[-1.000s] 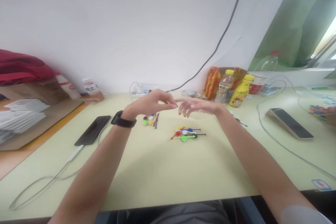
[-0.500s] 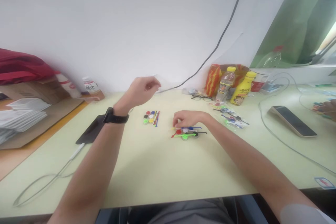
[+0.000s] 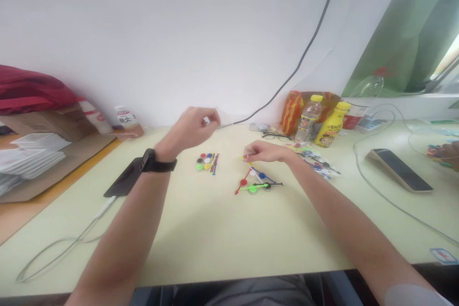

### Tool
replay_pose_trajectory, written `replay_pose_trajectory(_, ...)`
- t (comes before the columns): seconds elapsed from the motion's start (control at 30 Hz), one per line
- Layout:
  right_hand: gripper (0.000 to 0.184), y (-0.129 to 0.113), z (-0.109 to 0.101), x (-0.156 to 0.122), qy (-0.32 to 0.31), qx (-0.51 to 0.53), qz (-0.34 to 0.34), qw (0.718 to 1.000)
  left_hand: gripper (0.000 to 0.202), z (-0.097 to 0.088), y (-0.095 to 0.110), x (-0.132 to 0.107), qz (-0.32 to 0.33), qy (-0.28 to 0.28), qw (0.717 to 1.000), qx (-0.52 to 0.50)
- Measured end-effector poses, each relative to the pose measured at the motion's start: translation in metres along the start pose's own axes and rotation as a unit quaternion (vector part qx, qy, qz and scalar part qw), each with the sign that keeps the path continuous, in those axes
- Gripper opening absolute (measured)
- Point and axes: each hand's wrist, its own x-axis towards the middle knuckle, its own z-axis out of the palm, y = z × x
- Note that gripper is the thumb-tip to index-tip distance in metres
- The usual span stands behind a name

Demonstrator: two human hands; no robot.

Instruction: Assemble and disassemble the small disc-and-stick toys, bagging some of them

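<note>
My right hand [image 3: 264,151] pinches a yellow arrow spinner [image 3: 249,164], mostly hidden by the fingers. Just below it on the table lie arrow spinners with round bases: a red one [image 3: 243,182], a blue one [image 3: 262,176], a white one [image 3: 253,172], a green one [image 3: 253,190] and a black one [image 3: 267,186]. Held above the table to the left, my left hand [image 3: 195,126] has its thumb and fingertips together; whatever may be between them cannot be made out. Nearby sit coloured round bases [image 3: 204,162] and a bundle of loose arrows [image 3: 215,164].
Bagged spinner parts [image 3: 319,162], glasses [image 3: 276,136], a clear bottle [image 3: 309,118] and a yellow bottle [image 3: 332,125] stand or lie at back right. A phone on a stand [image 3: 401,165] is farther right. A dark tablet [image 3: 125,178] with a cable lies left.
My right hand has risen slightly away from the spinners, with the yellow one at its fingertips. The red, blue and white spinners show more clearly. My left hand has barely moved.
</note>
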Motion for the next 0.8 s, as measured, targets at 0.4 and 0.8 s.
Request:
replay_pose_trajectory(0.4, 0.024, 0.010, 0.000, 0.000, 0.131, 0.120, 0.067, 0.982, 0.018, -0.012, -0.005, -0.001, 0.009, -0.160, 0.986, -0.037)
replay_pose_trajectory(0.8, 0.011, -0.017, -0.045, -0.029, 0.291, 0.240, -0.028, 0.926, 0.015, 0.040, 0.012, -0.005, 0.100, -0.302, 0.944, -0.092)
